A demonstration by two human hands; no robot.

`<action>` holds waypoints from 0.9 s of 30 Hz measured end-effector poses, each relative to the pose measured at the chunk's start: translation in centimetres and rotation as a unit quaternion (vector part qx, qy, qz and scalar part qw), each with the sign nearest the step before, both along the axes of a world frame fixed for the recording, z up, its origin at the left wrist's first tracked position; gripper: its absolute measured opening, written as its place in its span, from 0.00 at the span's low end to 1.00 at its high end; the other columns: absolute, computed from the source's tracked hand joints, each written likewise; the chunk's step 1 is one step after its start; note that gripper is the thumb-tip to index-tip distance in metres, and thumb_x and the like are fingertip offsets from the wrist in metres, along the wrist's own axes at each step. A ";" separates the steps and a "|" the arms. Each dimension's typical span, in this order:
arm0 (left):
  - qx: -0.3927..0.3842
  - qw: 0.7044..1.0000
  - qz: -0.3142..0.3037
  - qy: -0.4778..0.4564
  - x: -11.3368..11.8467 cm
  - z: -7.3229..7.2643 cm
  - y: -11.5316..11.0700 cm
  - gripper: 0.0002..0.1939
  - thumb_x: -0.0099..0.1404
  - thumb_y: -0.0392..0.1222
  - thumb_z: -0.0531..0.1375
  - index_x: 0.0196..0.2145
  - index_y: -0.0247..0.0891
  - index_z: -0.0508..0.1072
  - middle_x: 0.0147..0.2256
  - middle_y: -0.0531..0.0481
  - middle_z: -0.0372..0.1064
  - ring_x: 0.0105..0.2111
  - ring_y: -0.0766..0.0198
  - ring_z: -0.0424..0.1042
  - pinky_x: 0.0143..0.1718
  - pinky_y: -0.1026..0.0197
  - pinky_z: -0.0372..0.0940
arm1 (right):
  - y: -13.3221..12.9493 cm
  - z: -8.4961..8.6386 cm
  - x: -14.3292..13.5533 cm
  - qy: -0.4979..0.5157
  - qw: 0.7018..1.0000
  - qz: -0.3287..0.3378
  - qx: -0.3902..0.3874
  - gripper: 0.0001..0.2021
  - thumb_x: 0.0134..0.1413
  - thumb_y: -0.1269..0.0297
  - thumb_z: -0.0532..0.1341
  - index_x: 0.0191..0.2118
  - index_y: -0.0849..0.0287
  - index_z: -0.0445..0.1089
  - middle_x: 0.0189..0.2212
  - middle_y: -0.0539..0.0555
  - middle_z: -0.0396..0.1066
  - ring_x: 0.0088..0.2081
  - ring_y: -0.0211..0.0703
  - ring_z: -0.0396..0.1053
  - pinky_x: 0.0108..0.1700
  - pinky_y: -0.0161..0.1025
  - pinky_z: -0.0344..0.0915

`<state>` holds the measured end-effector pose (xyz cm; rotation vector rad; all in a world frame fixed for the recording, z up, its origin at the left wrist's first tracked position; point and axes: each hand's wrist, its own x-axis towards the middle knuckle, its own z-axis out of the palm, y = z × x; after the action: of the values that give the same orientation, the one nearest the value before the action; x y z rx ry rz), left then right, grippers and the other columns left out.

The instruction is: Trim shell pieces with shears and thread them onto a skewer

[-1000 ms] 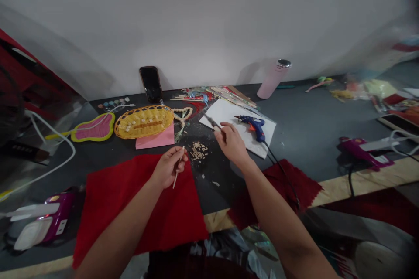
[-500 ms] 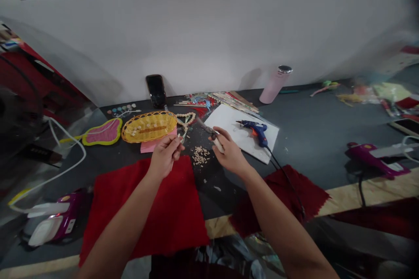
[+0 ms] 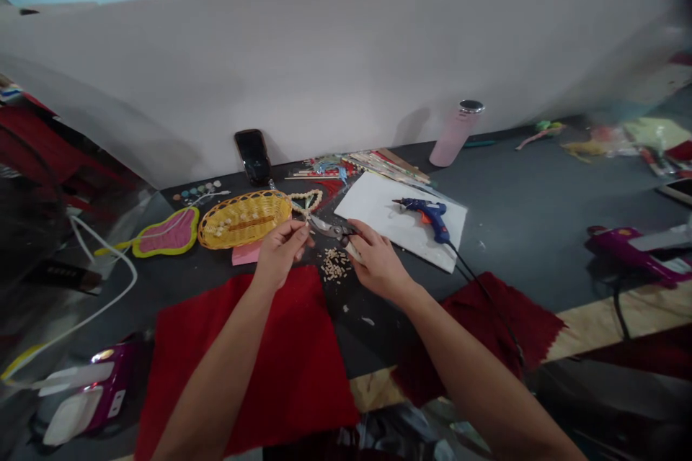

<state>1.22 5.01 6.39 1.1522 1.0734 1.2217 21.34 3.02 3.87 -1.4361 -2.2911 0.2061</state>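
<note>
My right hand [image 3: 375, 258] is closed round the pale handles of pruning shears [image 3: 331, 229], whose metal blades point left. Their tip meets the fingertips of my left hand [image 3: 284, 248], which pinches a thin pale stick, mostly hidden by the fingers. Below the blades lies a pile of short cut pale pieces [image 3: 335, 264]. A yellow woven basket [image 3: 246, 220] with a few pale bits in it stands left of my left hand. Just behind the hands is a loop of pale beads or pieces [image 3: 306, 199].
A blue glue gun [image 3: 427, 212] rests on a white board [image 3: 373, 202]; its cord runs toward the front edge. Red cloths [image 3: 259, 367] cover part of the table. A pink tumbler [image 3: 455, 135] and a phone [image 3: 253, 156] stand by the white partition [image 3: 346, 65]. Purple devices sit at both sides.
The shears have moved left and down, so their blades now reach the stick at my left fingertips. My left hand has shifted slightly right. The view has tilted a little.
</note>
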 end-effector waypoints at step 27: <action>0.006 0.984 -0.061 0.167 -0.8 0.3 -0.4 0.10 0.58 0.45 0.56 0.26 0.35 0.68 0.21 0.54 0.66 0.16 0.75 0.52 0.17 0.69 0.46 | 0.7 -1.7 0.1 0.068 0.997 0.037 0.001 0.13 0.51 0.69 0.55 0.44 0.59 0.62 0.52 0.60 0.60 0.52 0.49 0.59 0.51 0.47 0.60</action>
<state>0.46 4.59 6.67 1.4457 1.2225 0.9597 21.41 3.73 2.18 -1.2955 -2.2355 0.3131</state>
